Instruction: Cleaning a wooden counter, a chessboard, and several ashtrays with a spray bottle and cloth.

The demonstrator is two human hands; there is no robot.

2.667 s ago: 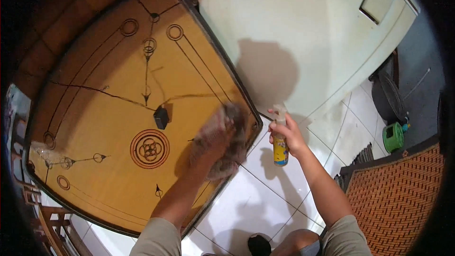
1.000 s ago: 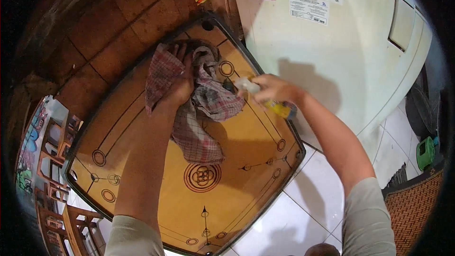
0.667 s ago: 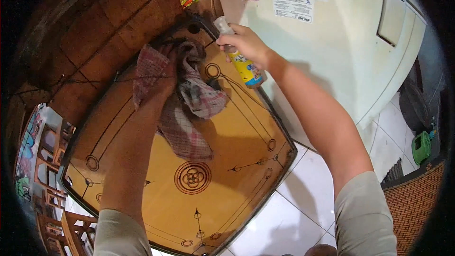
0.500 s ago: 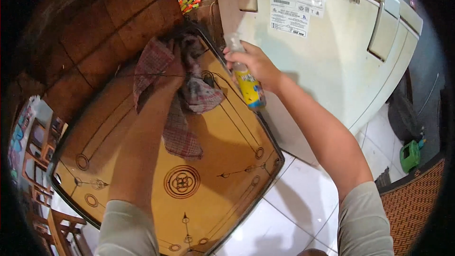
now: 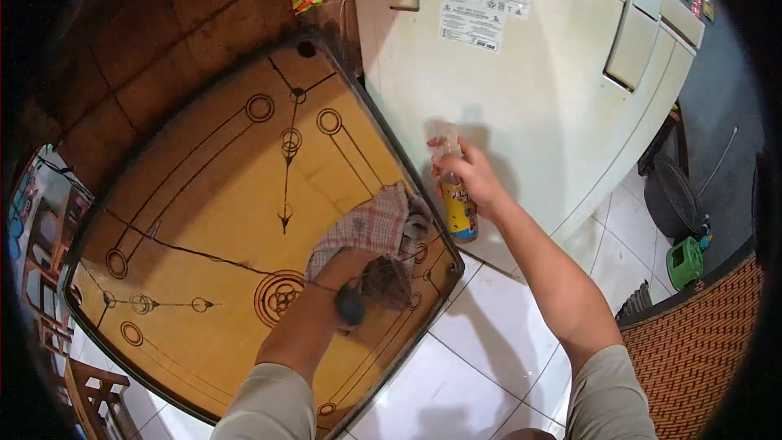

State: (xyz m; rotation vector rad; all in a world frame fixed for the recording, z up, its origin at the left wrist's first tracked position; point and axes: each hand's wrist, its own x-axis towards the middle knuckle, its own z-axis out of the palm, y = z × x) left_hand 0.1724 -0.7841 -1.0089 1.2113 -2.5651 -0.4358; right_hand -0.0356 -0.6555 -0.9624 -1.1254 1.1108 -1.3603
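Note:
A yellow carrom board point(image 5: 212, 195) with dark line markings and a black frame fills the middle and left. My left hand point(image 5: 365, 265) is on a red-and-grey checked cloth point(image 5: 366, 224), which lies bunched against the board's right part. The cloth and a dark rounded thing partly hide its fingers. My right hand point(image 5: 476, 182) is wrapped round a clear spray bottle point(image 5: 460, 213) with a yellow and blue label. Its fingers are up by the pale spray head, and the bottle hangs upright just right of the board's edge.
A thin dark cord crosses the board to the dark rounded thing point(image 5: 350, 307). A cream fridge point(image 5: 521, 90) stands at the back right. White floor tiles point(image 5: 472, 342) show below. Wooden furniture point(image 5: 94, 383) is at the left, and a woven brown panel point(image 5: 692, 342) at the right.
My left hand has swept the cloth down and right, from the board's upper part to its right part. The spray bottle has moved lower and slightly right in my right hand.

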